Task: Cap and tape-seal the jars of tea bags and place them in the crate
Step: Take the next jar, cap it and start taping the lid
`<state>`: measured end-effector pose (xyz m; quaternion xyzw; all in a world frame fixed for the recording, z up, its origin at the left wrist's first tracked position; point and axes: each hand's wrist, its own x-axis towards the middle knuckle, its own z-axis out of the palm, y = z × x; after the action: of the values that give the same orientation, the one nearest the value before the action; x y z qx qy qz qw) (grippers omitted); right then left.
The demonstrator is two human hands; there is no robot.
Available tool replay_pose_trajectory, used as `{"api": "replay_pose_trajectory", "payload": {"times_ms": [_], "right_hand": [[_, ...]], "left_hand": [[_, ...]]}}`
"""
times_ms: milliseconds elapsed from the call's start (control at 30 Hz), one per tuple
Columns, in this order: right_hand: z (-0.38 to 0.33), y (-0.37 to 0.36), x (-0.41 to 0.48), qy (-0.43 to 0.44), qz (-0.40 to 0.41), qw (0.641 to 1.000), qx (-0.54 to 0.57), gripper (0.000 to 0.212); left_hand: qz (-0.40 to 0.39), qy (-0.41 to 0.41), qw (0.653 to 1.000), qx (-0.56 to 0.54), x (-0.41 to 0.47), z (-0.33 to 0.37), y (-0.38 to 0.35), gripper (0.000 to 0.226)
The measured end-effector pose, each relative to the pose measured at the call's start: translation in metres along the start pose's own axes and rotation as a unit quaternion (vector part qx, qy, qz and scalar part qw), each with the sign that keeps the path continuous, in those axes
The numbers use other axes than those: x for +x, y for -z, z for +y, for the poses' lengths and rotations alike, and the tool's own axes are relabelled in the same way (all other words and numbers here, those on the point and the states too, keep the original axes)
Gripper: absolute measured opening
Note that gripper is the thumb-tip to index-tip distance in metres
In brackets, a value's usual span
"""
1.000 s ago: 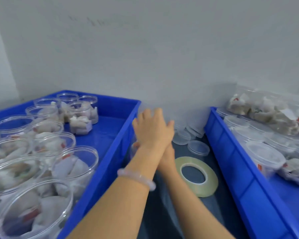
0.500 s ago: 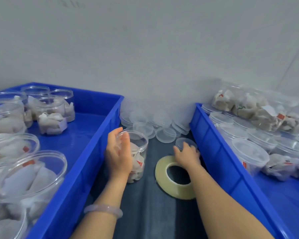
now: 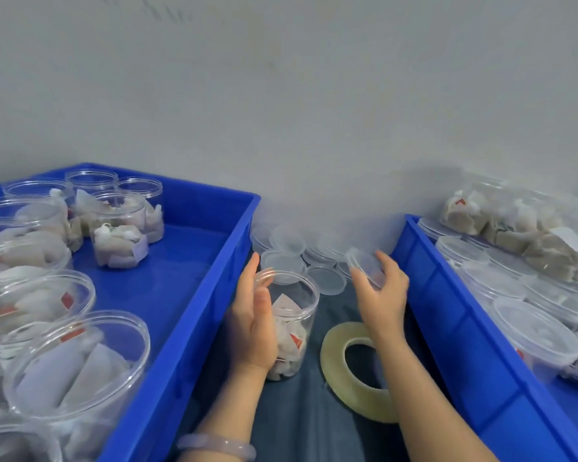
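Your left hand (image 3: 252, 323) wraps round the jar (image 3: 294, 295), which stands on the dark table (image 3: 301, 421) just beside the left crate (image 3: 194, 315). Your right hand (image 3: 382, 300) pinches a clear lid (image 3: 364, 266), held tilted. If the lid lands crooked, it may not shut, and a hard push could tip the jar and spill tea bags (image 3: 289, 338). The jar stands straight, long way up and down, mouth open on top.

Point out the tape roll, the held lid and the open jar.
tape roll (image 3: 332, 365), head view, left side of its ring.
lid (image 3: 364, 265), head view, its clear top.
jar (image 3: 297, 328), head view, its side wall.
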<state>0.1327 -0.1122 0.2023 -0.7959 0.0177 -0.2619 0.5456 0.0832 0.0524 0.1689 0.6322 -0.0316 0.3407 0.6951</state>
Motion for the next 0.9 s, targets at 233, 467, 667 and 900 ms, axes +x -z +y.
{"api": "replay_pose_trajectory", "payload": {"times_ms": [233,467,667,900], "right_hand": [[-0.054,-0.03,-0.057,0.207,-0.286,0.936,0.006,0.048],[-0.057,-0.026,-0.057,0.21,-0.285,0.933,-0.06,0.063],[-0.088,-0.024,-0.034,0.198,-0.391,0.865,-0.244,0.063],[-0.075,-0.036,-0.049,0.142,-0.26,0.954,-0.036,0.049]], "left_hand": [[-0.006,0.022,0.999,-0.039,-0.002,0.0,0.004,0.066],[0.033,0.042,0.998,-0.026,-0.005,0.002,-0.001,0.067],[0.009,0.064,0.996,-0.062,-0.004,-0.001,0.002,0.081],[0.038,0.086,0.994,-0.057,-0.004,-0.003,0.0,0.06]]}}
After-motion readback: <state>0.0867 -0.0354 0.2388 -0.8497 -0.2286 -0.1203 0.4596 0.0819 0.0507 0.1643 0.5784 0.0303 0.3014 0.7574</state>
